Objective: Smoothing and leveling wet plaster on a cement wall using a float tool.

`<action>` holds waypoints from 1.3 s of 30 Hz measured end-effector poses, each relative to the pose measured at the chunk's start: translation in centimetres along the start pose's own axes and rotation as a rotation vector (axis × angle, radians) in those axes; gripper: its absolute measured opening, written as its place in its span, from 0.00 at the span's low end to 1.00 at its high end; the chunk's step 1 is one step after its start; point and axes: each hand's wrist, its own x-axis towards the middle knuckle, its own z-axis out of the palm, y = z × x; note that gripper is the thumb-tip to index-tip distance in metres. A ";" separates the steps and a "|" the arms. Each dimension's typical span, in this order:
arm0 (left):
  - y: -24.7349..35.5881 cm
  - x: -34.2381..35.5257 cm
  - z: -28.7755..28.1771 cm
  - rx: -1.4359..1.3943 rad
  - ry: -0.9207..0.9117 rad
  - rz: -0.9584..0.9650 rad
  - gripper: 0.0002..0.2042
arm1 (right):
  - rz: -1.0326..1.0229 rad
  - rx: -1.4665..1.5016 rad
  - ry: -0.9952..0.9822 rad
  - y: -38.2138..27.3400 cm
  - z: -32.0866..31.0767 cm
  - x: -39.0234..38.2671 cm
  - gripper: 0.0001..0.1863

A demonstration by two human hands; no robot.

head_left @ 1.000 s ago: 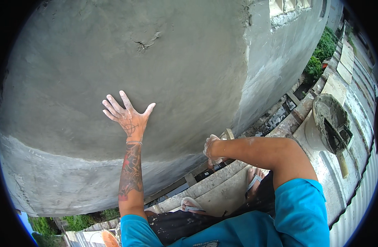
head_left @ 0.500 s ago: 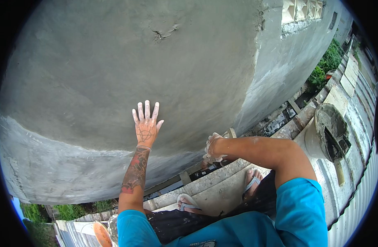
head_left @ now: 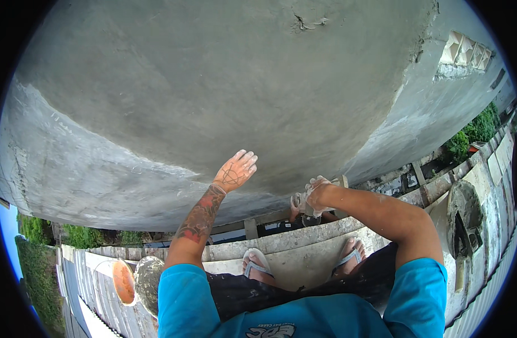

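Note:
My left hand (head_left: 236, 170), dusted with grey, holds nothing. Its fingers lie close together but stretched out over the mortar-coated wall (head_left: 230, 84); whether the palm presses on it cannot be seen. Low on the wall, my right hand (head_left: 316, 193) is closed and smeared with mortar. It grips a pale board-like tool (head_left: 342, 182) whose end sticks out beside the fingers; the rest of the tool is mostly hidden. Fresh darker mortar meets a lighter, drier band (head_left: 117, 172) along the wall's lower left.
My sandalled feet stand on a narrow concrete ledge (head_left: 295, 262). A mortar bucket (head_left: 456, 205) is at the right, on corrugated roofing (head_left: 498, 270). Left of me sit an orange basin (head_left: 123, 281) and a mortar-filled container (head_left: 149, 281). A gap runs between wall and ledge.
My left hand has shifted right and slightly down, its spread fingers drawn together. The view has swung left, and my right hand stays low with the tool.

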 end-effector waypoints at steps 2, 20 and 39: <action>-0.1 0.0 -0.5 -0.135 0.193 -0.192 0.08 | 0.001 -0.006 0.047 0.0 0.3 0.1 0.25; -8.3 2.9 -4.8 0.220 0.654 -0.808 0.41 | -0.035 0.012 -0.117 0.3 2.7 1.9 0.27; -9.4 3.9 -8.7 0.249 0.662 -0.839 0.35 | -0.035 0.137 -0.119 2.4 -0.2 0.2 0.33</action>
